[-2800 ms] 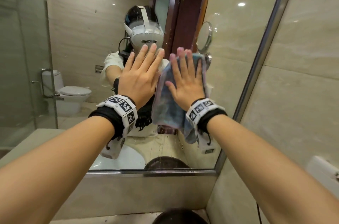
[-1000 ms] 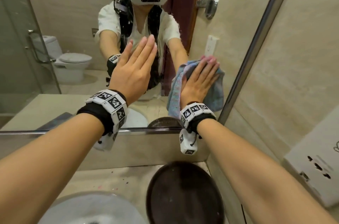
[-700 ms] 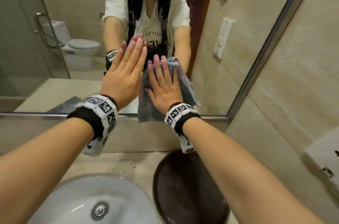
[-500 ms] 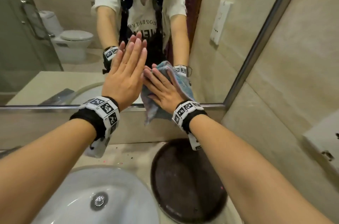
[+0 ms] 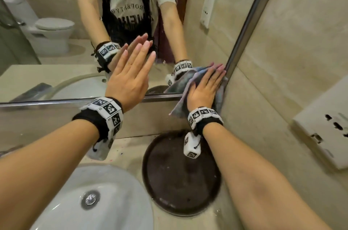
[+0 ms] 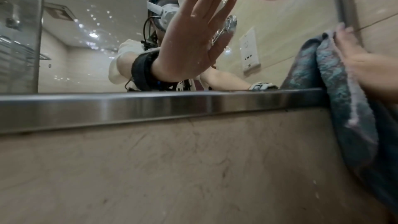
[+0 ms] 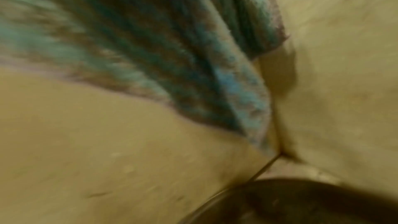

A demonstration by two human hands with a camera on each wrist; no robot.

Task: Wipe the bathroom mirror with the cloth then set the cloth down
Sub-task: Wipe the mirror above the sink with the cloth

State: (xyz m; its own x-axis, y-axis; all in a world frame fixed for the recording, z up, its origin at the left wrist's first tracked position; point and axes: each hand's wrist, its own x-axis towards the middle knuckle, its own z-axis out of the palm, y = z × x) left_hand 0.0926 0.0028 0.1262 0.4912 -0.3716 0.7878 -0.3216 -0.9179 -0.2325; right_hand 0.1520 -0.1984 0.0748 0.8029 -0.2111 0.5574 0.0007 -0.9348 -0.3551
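The mirror [image 5: 56, 60] fills the wall above the counter, edged by a steel frame [image 5: 47, 100]. My left hand [image 5: 130, 77] lies flat on the glass near its lower edge, fingers straight and together, holding nothing. My right hand [image 5: 205, 86] presses the blue-grey cloth [image 5: 178, 106] flat into the mirror's lower right corner, its fingertips reaching the right frame. The cloth's lower part hangs over the bottom frame onto the beige wall. In the left wrist view the cloth [image 6: 344, 108] hangs at the right. It fills the blurred right wrist view as cloth [image 7: 150, 48].
Below the mirror a white sink [image 5: 94, 201] sits at the left of the counter. A dark round tray [image 5: 178, 173] lies under my right wrist. A white socket box [image 5: 323, 131] juts from the right side wall.
My right hand has slid the cloth to the right, from beside my left hand into the mirror's lower right corner. My left hand has stayed flat on the glass.
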